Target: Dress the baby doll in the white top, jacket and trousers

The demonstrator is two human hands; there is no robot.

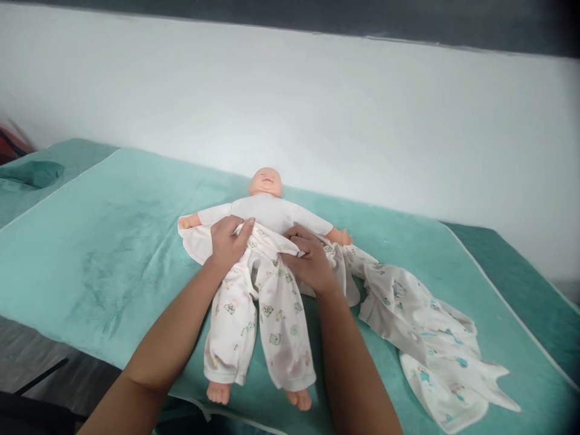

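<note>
A baby doll [272, 208] lies on its back, head toward the wall, arms spread and feet toward me. White baby pants [281, 326] with small printed animals cover its legs, and the bare feet stick out below the cuffs. My left hand [229, 241] pinches the waistband at the left, thumb on top. At the right side of the waistband my right hand [310, 257] is closed on the same pants, its fingertips partly hidden. The doll's upper body is white. Light fabric is spread beneath its arms and waist.
A white printed baby garment [435, 344] lies crumpled at the right, reaching the doll's side. Teal cloth [136, 241] covers the bed, which has a face hole [34, 174] at the far left. Behind stands a white wall [290, 103]; a dark chair part [36, 414] shows lower left.
</note>
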